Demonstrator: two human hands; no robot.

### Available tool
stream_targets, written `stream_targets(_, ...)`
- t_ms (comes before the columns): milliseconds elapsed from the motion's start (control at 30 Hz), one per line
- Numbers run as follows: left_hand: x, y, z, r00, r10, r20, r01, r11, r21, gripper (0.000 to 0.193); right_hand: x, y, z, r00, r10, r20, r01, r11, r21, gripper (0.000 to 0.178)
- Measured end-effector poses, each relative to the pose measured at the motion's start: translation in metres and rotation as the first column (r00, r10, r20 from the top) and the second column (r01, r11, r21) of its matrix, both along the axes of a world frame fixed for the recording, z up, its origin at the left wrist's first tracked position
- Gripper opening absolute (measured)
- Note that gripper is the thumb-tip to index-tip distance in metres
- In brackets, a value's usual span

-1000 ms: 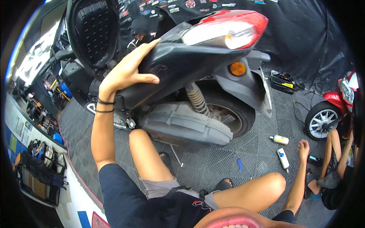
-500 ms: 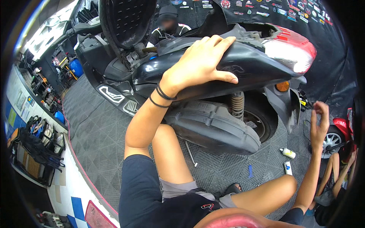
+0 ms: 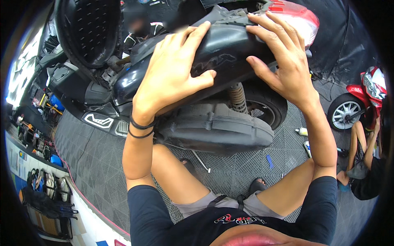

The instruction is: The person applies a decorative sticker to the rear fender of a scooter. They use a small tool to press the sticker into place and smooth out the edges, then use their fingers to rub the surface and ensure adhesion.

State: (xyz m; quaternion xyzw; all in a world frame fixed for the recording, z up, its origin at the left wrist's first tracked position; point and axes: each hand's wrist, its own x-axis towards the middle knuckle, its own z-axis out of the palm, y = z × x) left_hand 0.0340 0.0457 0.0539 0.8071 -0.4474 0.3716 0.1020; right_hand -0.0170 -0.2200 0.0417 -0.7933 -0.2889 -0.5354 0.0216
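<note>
seat (image 3: 88, 33): raised, underside showing; a knock could tip it down, I judge.
co-worker (image 3: 137, 33): beyond the scooter; a pull from either side that the other does not expect could twist the panel (image 3: 232, 39).
left hand (image 3: 172, 71): fingers spread across the panel's upper part, thumb splayed on its outer face, not closed round anything; with so flat a hold, a smooth surface could let it slip.
rod (image 3: 201, 161): on the floor near a sandal; a shifting foot might catch it.
panel: on the scooter's near side, above the shock (image 3: 238, 98); uneven force could crack a tab or scratch the gloss. Long axis slants up from lower left to upper right, rounded front end left, rear end toward the tail light (image 3: 305, 26), outer face to the person.
right hand (image 3: 285, 57): fingers spread and bent over the panel's rear upper edge, thumb apart; firm contact I cannot tell. Pressing too far back could strain the tail light.
</note>
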Motion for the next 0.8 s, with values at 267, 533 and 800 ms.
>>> stream_targets(267, -0.006, -0.002, 0.002, 0.999, 0.024, -0.035, -0.024, 1.000, 0.016, 0.089, 0.007, 0.000, -0.009, 0.998, 0.037, 0.046, -0.039, 0.998, 0.042, 0.055)
stream_targets(533, -0.004, -0.004, -0.003, 0.998, 0.014, 0.054, -0.014, 1.000, -0.009, 0.090, 0.017, -0.002, -0.012, 0.990, 0.111, 0.090, -0.115, 0.992, 0.048, 0.057)
stream_targets(800, -0.011, 0.003, 0.015, 0.994, 0.068, -0.087, -0.057, 0.991, 0.122, 0.092, 0.027, -0.005, -0.014, 0.975, 0.106, 0.194, -0.108, 0.994, -0.001, 0.057)
